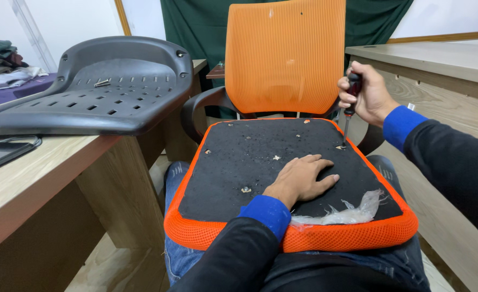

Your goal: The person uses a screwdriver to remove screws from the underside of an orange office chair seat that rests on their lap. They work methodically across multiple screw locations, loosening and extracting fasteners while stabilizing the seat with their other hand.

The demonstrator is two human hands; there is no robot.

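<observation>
A scrap of clear plastic wrap (342, 213) lay at the near right edge of the orange-rimmed seat cushion (282, 167), which was rested across the lap. The left hand (302, 179) was laid flat on its black underside, fingers released. Farther right, a screwdriver (349, 111) was held upright, tip down on the cushion's far right corner, clenched in the right hand (364, 94). A grey plastic seat shell (95, 89) was set on the bench (28, 173) at left.

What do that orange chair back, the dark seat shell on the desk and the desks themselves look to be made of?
The orange chair back looks like woven mesh fabric: fine ribbed lines run across it, matte. The dark seat shell seems moulded plastic, grey and slightly glossy, with rows of vent slots. The desks look like wood or wood-look laminate: pale grain shows, but which one cannot be told.
</observation>
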